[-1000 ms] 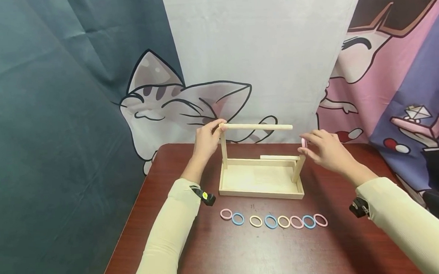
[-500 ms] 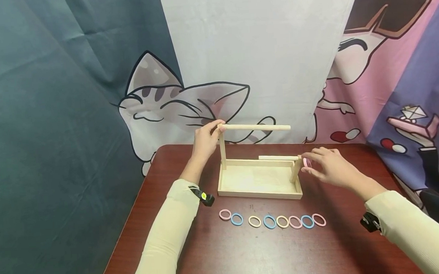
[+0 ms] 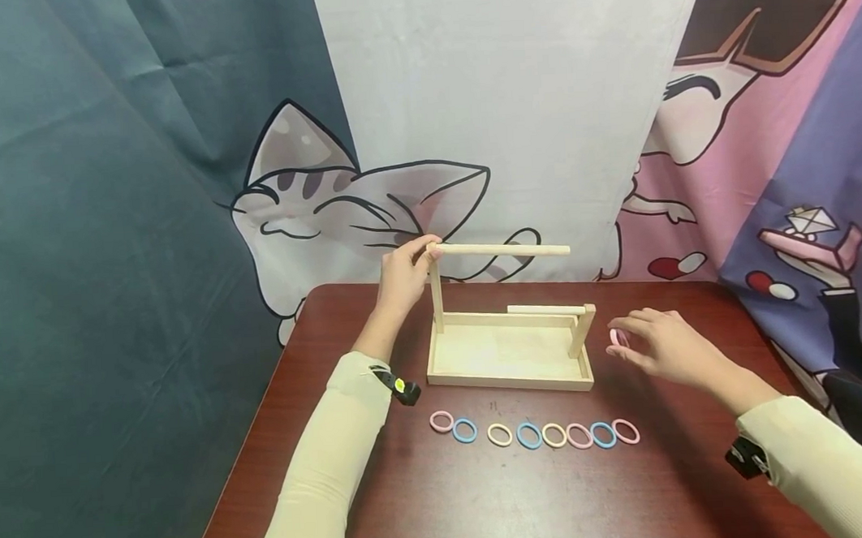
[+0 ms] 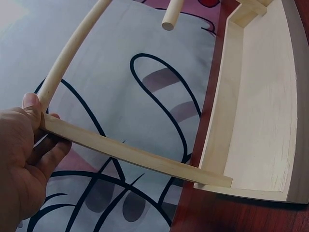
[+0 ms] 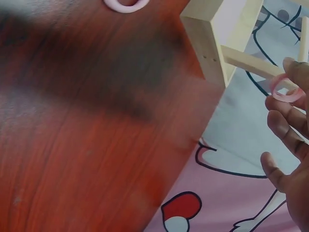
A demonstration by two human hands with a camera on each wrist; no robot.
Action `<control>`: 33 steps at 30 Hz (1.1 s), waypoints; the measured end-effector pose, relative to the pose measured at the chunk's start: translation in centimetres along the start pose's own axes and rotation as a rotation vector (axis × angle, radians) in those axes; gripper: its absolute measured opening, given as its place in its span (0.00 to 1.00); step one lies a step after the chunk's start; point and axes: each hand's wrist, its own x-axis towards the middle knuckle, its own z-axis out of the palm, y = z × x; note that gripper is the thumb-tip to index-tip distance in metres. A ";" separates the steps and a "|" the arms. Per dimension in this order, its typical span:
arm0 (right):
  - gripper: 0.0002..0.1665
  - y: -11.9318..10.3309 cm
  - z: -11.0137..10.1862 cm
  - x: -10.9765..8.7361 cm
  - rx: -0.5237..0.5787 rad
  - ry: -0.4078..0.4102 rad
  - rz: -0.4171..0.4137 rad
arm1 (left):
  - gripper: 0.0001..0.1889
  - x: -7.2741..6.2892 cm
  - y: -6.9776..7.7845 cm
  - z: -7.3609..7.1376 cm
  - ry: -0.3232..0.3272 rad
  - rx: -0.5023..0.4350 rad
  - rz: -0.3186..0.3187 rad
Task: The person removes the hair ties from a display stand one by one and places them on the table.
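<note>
A pale wooden stand [image 3: 510, 385] has a tray base, a tall left post and a shorter right post, each bearing a horizontal rod. At the top of the tall post, my left hand [image 3: 402, 274] grips the corner where the upper rod [image 3: 503, 250] meets it. In the left wrist view the thumb [image 4: 32, 102] lies over this joint, with fingers behind the post [image 4: 130, 151]. Right of the short post [image 3: 583, 331], my right hand [image 3: 665, 346] pinches a pink ring [image 5: 287, 89] between thumb and fingertips, apart from the stand. The lower rod [image 3: 546, 310] points left from the short post.
In front of the stand, a row of pink, blue and yellow rings lies on the red-brown table [image 3: 443, 504], among them a blue ring [image 3: 529, 436] and a yellow ring [image 3: 500, 435]. A printed cloth [image 3: 524, 93] hangs behind the table's back edge.
My right hand, with the pink ring, has come down past the short post's top and then away to the right. The left hand keeps its grip on the post's top.
</note>
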 end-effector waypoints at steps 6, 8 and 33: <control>0.20 0.4 0.7 -1.7 0.091 -0.051 -0.061 | 0.18 0.0 0.0 0.0 -0.001 0.006 0.006; 0.19 0.5 1.1 -2.4 0.140 -0.085 -0.068 | 0.18 0.0 0.1 0.0 -0.001 -0.001 0.008; 0.22 -0.6 3.0 -8.5 0.227 -0.457 0.069 | 0.19 -0.1 0.4 0.0 0.005 -0.016 -0.023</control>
